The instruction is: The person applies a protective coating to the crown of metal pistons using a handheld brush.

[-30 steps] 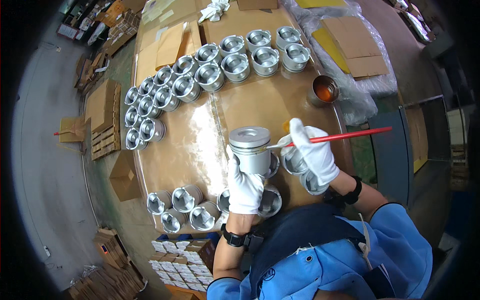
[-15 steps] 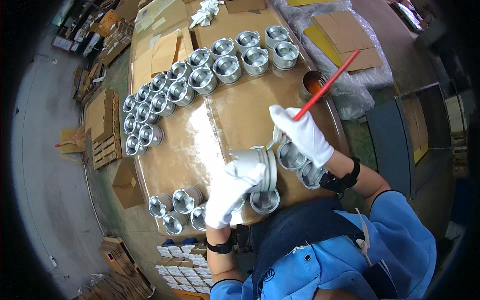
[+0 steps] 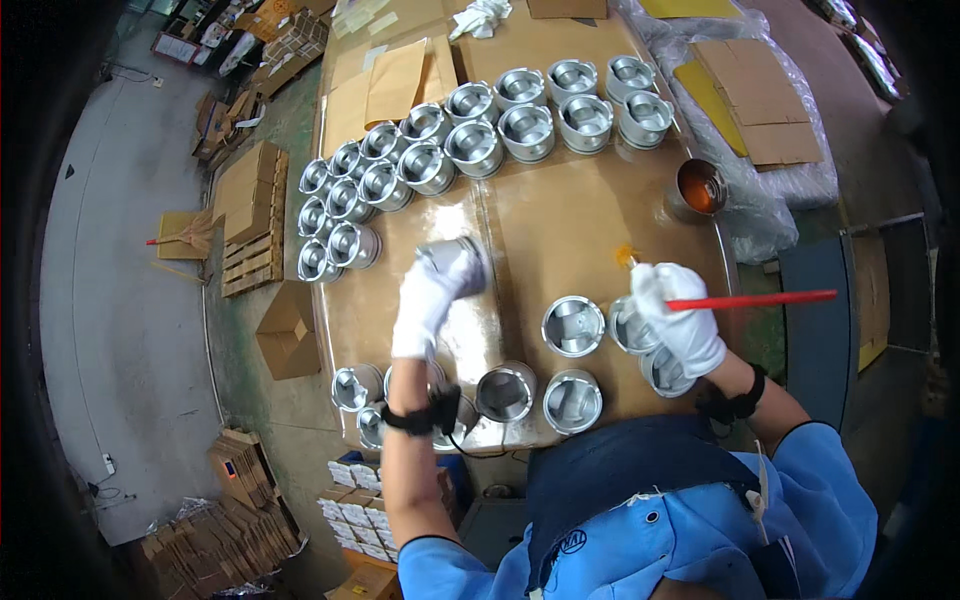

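White-gloved, my left hand is closed around a silver metal piston, tilted over the table's middle-left and blurred by motion. In my gloved right hand is a brush; its red handle points right, and its orange-stained tip lies just beyond the fingers. Beneath and beside that hand stand several pistons, with one piston to its left and another piston by the near edge. Several more pistons near my left forearm, such as this piston, are partly hidden by it.
Two curved rows of pistons stand across the table's far side. A metal cup with orange liquid is at the right edge. Cardboard on plastic wrap lies beyond it. Brown envelopes and a white cloth lie at the far end.
My left hand has carried the piston left and away from my body. The brush in my right hand has swung from slanting up to nearly level, its tip now showing. The view has shifted.
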Motion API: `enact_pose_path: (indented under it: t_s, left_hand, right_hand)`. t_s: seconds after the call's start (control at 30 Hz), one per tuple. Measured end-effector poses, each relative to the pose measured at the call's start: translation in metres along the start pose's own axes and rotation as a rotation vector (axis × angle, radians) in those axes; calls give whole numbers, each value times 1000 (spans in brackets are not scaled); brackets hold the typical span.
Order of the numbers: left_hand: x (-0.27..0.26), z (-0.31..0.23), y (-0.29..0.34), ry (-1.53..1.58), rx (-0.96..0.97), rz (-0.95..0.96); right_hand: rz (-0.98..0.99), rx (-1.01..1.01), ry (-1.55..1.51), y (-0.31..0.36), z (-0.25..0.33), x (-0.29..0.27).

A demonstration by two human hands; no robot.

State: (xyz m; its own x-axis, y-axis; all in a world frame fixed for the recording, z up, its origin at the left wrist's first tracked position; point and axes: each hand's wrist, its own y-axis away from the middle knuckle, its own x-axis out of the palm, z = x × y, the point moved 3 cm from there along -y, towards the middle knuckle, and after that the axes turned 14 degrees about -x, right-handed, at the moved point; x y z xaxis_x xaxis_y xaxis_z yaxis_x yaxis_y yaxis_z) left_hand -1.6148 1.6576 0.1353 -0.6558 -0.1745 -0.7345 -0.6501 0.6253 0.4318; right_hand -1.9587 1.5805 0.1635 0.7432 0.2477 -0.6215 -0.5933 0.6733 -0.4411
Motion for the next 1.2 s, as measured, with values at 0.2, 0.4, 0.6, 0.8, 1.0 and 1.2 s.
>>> enact_pose_path:
  t_s: [0.2,0.4,0.6,0.8,1.0,1.2]
  left_hand:
    - [-18,13,-118,-646,102,-312]
    - [-1,-5,-67,-644,231,-616]
    - [121,-52,106,-464,980,49]
    - [173,-40,131,-870,816,-200]
    - [114,-35,109,-74,220,234]
    - [122,-11,125,1613,-159,531]
  right_hand:
    - [-129,618,-327,1,-35,-9]
    - [-143,563,-207,-5,-88,-41]
    - [-401,743,-274,6,-180,-81]
    - [-331,790,-224,18,-211,-62]
    - [-467,697,-364,18,-181,-68]
    - [-265,661,-596,-1,-54,-45]
